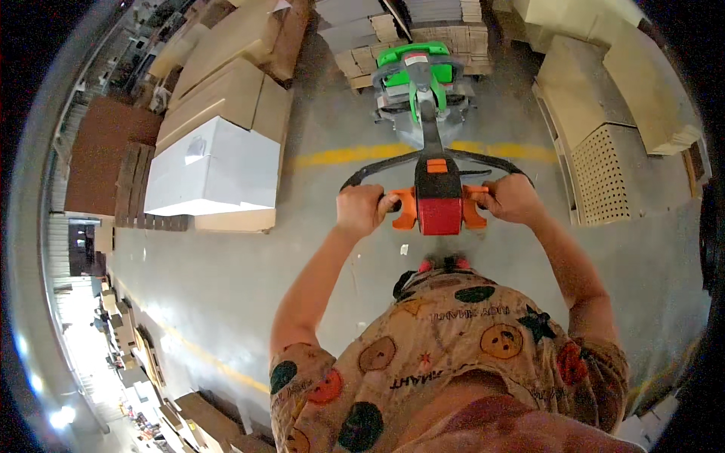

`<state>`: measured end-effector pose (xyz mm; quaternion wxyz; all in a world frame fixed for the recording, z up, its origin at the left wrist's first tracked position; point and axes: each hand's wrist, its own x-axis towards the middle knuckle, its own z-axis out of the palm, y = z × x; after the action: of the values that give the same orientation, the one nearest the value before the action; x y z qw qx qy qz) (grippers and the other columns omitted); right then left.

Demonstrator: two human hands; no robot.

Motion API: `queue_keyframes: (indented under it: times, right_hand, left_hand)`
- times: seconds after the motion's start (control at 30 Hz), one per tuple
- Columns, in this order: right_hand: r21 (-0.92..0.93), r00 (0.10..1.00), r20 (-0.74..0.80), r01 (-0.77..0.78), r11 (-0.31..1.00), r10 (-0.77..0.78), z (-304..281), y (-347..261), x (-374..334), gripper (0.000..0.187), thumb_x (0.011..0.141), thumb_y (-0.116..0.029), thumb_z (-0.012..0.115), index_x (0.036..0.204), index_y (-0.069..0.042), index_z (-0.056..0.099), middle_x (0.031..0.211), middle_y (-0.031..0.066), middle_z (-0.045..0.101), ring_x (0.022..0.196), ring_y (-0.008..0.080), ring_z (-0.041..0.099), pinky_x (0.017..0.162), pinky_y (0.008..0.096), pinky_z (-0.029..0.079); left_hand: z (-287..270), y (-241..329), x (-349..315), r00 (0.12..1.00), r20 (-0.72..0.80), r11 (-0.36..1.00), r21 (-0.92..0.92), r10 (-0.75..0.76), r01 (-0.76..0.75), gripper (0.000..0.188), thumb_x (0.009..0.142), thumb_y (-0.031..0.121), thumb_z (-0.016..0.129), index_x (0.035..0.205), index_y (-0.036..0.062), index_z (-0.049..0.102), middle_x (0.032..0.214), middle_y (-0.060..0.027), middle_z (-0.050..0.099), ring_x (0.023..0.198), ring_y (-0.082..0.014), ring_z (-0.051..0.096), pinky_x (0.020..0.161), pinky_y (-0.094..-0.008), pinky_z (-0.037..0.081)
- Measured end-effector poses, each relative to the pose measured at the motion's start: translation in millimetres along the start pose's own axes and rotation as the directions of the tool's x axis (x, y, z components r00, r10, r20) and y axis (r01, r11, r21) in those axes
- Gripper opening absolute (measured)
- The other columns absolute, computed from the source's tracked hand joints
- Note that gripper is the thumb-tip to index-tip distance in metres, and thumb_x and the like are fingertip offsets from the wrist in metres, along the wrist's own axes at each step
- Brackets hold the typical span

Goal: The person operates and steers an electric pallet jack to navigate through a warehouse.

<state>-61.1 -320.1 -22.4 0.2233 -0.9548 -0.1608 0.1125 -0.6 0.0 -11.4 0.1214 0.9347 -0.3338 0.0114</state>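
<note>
Our hands (361, 209) clamp both sides of the pallet-truck handle (439, 181); grey floor (317, 260) spreads between edges of a white carton (215, 170), left, and tan stack (602, 174), right.

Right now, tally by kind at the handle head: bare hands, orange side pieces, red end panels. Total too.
Left hand and right hand: 2
Orange side pieces, left and right: 2
Red end panel: 1
Total: 5

Stacks (474, 41) beyond truck (431, 132), open floor (211, 264) left
</note>
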Motion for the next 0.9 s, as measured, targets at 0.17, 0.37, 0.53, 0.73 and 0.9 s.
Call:
queue_keyframes:
  times: [0.17,0.37,0.53,0.73,0.9]
  right_hand:
    - [0.004,0.981,0.108,-0.162,0.987,0.16,-7,-10,3,0.06,0.085,-0.059,0.04,0.074,-0.007,0.067,0.063,0.0176,0.061,0.062,0.0354,0.061,0.059,0.046,0.048]
    - [0.032,0.985,-0.061,-0.159,0.987,0.161,-2,-12,-4,0.057,0.087,-0.051,0.047,0.062,-0.002,0.062,0.053,0.019,0.053,0.055,0.0371,0.056,0.05,0.0445,0.042]
    - [0.049,0.981,-0.046,-0.187,0.981,0.189,-2,-12,-2,0.063,0.087,-0.059,0.038,0.072,-0.004,0.066,0.059,0.02,0.058,0.063,0.0375,0.06,0.06,0.0474,0.047]
    - [0.016,0.98,-0.018,-0.197,0.98,0.197,14,8,9,0.074,0.083,-0.067,0.036,0.062,0.0,0.063,0.058,0.0211,0.057,0.06,0.0386,0.06,0.058,0.0474,0.047]
    - [-0.028,0.986,-0.07,-0.151,0.988,0.148,19,12,11,0.076,0.083,-0.067,0.033,0.059,-0.001,0.061,0.057,0.0203,0.058,0.062,0.0384,0.061,0.059,0.0469,0.048]
  left_hand:
    - [-2,3,-1,0.998,0.014,0.998,-0.004,-0.065,0.065,0.047,0.088,0.047,0.046,0.063,0.0091,0.055,0.057,-0.0122,0.054,0.055,-0.0342,0.054,0.051,-0.0429,0.043]
    - [-5,8,1,0.985,0.108,0.99,0.037,-0.136,0.133,0.043,0.09,0.046,0.043,0.076,0.0108,0.062,0.069,-0.0131,0.061,0.067,-0.0352,0.06,0.06,-0.0454,0.047]
    - [2,3,0,0.995,-0.082,0.998,0.021,-0.062,0.064,0.049,0.087,0.047,0.049,0.061,0.0061,0.056,0.058,-0.0139,0.057,0.056,-0.0332,0.056,0.052,-0.0426,0.044]
    - [8,3,6,0.995,-0.1,1.0,0.008,-0.027,0.028,0.048,0.089,0.047,0.047,0.065,0.0061,0.057,0.059,-0.013,0.058,0.057,-0.0341,0.057,0.058,-0.0447,0.045]
    - [7,3,9,0.998,-0.03,0.999,0.018,-0.05,0.051,0.05,0.09,0.047,0.044,0.065,0.0058,0.058,0.062,-0.0133,0.059,0.058,-0.034,0.057,0.058,-0.0439,0.045]
